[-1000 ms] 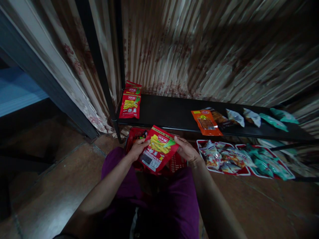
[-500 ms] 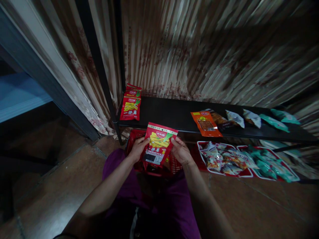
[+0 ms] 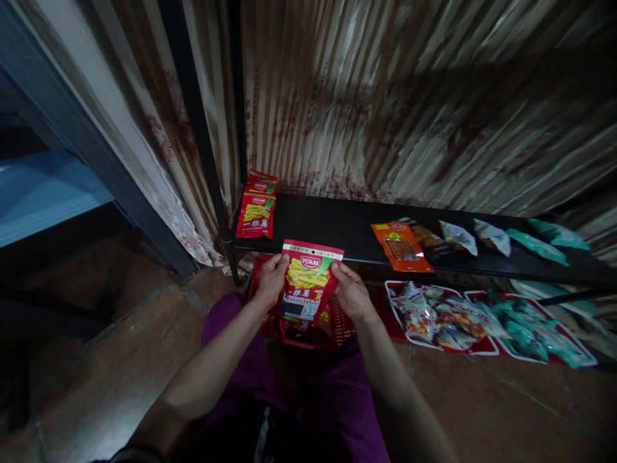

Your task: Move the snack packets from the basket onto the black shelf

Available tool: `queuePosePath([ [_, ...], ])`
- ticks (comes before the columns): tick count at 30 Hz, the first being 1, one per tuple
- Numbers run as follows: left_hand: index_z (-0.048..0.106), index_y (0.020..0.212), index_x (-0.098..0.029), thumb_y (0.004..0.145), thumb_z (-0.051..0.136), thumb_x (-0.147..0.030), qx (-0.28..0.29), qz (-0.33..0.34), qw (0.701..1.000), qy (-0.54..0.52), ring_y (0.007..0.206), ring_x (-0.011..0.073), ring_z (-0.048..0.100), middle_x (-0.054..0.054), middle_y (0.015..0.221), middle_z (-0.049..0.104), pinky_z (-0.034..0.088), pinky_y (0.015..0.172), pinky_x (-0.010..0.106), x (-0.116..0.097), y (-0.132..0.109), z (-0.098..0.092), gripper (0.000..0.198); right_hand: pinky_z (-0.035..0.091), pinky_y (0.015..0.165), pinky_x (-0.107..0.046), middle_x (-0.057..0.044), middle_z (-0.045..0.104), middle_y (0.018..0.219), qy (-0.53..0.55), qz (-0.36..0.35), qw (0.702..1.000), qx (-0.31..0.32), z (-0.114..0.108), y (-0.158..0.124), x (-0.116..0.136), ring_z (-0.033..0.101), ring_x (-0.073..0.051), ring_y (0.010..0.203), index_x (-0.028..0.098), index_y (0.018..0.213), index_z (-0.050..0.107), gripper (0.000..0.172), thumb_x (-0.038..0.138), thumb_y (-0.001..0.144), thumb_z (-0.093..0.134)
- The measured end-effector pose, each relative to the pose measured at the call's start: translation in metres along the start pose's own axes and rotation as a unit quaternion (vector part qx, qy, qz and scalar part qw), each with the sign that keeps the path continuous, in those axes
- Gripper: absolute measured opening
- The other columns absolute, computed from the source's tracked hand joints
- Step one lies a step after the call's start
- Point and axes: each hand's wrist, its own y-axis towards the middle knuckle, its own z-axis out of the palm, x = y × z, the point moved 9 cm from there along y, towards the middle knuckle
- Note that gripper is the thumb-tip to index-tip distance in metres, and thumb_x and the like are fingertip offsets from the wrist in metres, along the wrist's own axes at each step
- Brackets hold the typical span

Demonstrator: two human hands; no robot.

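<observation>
A pleated, patterned curtain (image 3: 366, 96) hangs behind everything, and in front of it a long black shelf (image 3: 325, 218) runs across the view, beyond the hands. A red basket (image 3: 344, 326) sits on the person's side of the shelf, between the purple-clad knees (image 3: 222, 328); off to the right are two white-rimmed baskets (image 3: 396, 315) filled with snack bags.

The red packet (image 3: 308, 276) is over the red basket, directly between the two hands and touching both. Its long axis points away from the body toward the shelf, top edge farthest, the printed face turned up to the wearer. In this view that top edge meets the shelf's front edge (whether there is a gap between them, I cannot tell).

Two similar shelf packets (image 3: 256, 215) lie overlapping at the shelf's left end, ahead and to the left of the held one. The left hand (image 3: 272, 283) is the nearer to them; the right hand (image 3: 353, 294) is closer to the orange pouch (image 3: 402, 247) on the shelf.

Both hands are narrowed in a pinch on the packet's upper side edges, thumbs in front, the fingers behind mostly hidden.
</observation>
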Motion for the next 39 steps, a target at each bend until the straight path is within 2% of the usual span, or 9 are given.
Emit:
queuePosePath([
  [6,0.061,0.067,-0.018,0.068,0.068,-0.055,-0.014,0.023,0.999,0.024,0.059,0.0113,0.056,-0.001,0.066,0.063,0.043,0.055,0.022,-0.011,0.001,-0.001,0.038,0.055,0.056,-0.026,-0.002,0.075,0.080,-0.002,0.000,1.000,0.011,0.009,0.001,0.004,0.069,-0.018,0.066,0.021,0.088,0.072,0.038,0.041,0.057,0.084],
  [13,0.062,0.066,-0.018,0.072,0.066,-0.051,-0.032,0.038,0.997,0.058,0.059,0.0116,0.057,-0.002,0.065,0.063,0.042,0.055,0.021,-0.015,0.001,-0.007,0.034,0.048,0.048,-0.016,0.004,0.071,0.066,0.000,-0.075,0.991,-0.108,-0.008,0.008,0.020,0.061,-0.007,0.052,0.021,0.074,0.071,0.028,0.035,0.054,0.085],
  [18,0.069,0.085,-0.019,0.067,0.073,-0.047,0.025,-0.020,0.999,-0.035,0.081,0.0166,0.065,0.004,0.088,0.072,0.048,0.073,0.026,-0.002,-0.001,-0.002,0.034,0.053,0.054,-0.024,0.003,0.070,0.061,0.062,-0.090,0.985,-0.134,-0.006,0.015,0.021,0.062,-0.012,0.052,0.019,0.068,0.068,0.023,0.027,0.053,0.083],
  [21,0.071,0.091,-0.019,0.063,0.078,-0.041,0.050,-0.050,0.997,-0.042,0.087,0.0182,0.065,0.005,0.097,0.072,0.048,0.078,0.027,0.003,-0.006,-0.004,0.037,0.055,0.058,-0.029,0.002,0.070,0.062,0.077,-0.075,0.983,-0.150,-0.008,0.021,0.018,0.064,-0.015,0.055,0.020,0.069,0.066,0.020,0.023,0.056,0.080],
  [24,0.071,0.092,-0.017,0.063,0.079,-0.039,0.098,-0.056,0.993,-0.018,0.086,0.0194,0.065,0.006,0.094,0.073,0.048,0.081,0.029,0.005,-0.011,-0.003,0.038,0.057,0.064,-0.031,0.001,0.071,0.064,0.073,-0.066,0.983,-0.155,-0.013,0.029,0.018,0.066,-0.016,0.058,0.020,0.070,0.065,0.018,0.020,0.058,0.078],
  [27,0.071,0.086,-0.015,0.063,0.078,-0.042,0.113,-0.065,0.991,0.004,0.077,0.0186,0.065,0.004,0.082,0.072,0.049,0.076,0.030,0.010,-0.012,-0.005,0.037,0.058,0.066,-0.032,0.000,0.071,0.065,0.073,-0.047,0.983,-0.161,-0.017,0.038,0.016,0.066,-0.017,0.059,0.019,0.070,0.065,0.017,0.018,0.059,0.077],
  [30,0.070,0.083,-0.015,0.063,0.076,-0.047,0.092,-0.077,0.993,0.013,0.068,0.0166,0.063,0.002,0.075,0.070,0.048,0.068,0.028,0.016,-0.011,-0.009,0.038,0.058,0.067,-0.032,0.001,0.071,0.064,0.076,-0.040,0.982,-0.166,-0.019,0.040,0.015,0.066,-0.016,0.060,0.020,0.070,0.064,0.017,0.019,0.060,0.077],
  [35,0.068,0.081,-0.016,0.062,0.074,-0.048,0.008,-0.067,0.998,-0.008,0.063,0.0158,0.063,0.001,0.072,0.070,0.047,0.064,0.027,0.016,-0.005,-0.020,0.038,0.055,0.059,-0.026,0.001,0.073,0.070,0.033,-0.025,0.996,-0.085,-0.006,0.030,0.008,0.066,-0.015,0.062,0.021,0.074,0.066,0.025,0.038,0.062,0.081],
  [39,0.068,0.081,-0.016,0.062,0.074,-0.045,-0.016,-0.066,0.998,-0.017,0.061,0.0152,0.062,0.001,0.071,0.070,0.047,0.063,0.027,0.015,-0.004,-0.026,0.036,0.053,0.061,-0.020,0.001,0.074,0.074,0.012,0.003,0.997,-0.077,-0.010,0.019,-0.004,0.066,-0.011,0.065,0.022,0.075,0.069,0.028,0.038,0.057,0.085],
])
